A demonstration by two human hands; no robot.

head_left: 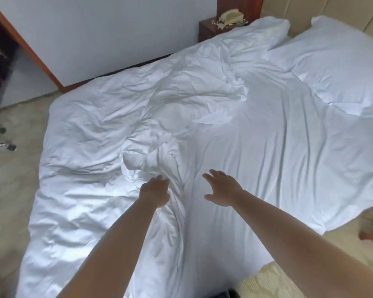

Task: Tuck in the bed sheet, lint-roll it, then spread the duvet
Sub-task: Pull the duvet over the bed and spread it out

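Reaching over the bed, both hands are brought near the inner edge of the duvet point(116, 125), so the step in hand is judged to be either the moving of the duvet or the first handling of the bed sheet point(267, 158); which one exactly cannot be decided from this view. The left hand point(154, 191) is held with the fingers bent down at the duvet's folded edge, and it seems to touch or pinch the fabric, but a true grip cannot be confirmed. The right hand point(221, 188) is spread, with fingers apart, just above the sheet and holding nothing.

The duvet is lying crumpled on the left half of the bed. Its long axis runs from the foot of the bed, near the camera, up toward the pillows point(332, 57) and the nightstand point(207, 29) at the far end. The sheet is exposed on the right half and is wrinkled, with its right edge hanging loose off the mattress point(267, 280), so the tucking is judged as not yet done.

For the next move, a firm hold on the duvet edge is probably needed, so that it can be pulled away and the sheet can be freed for tucking.
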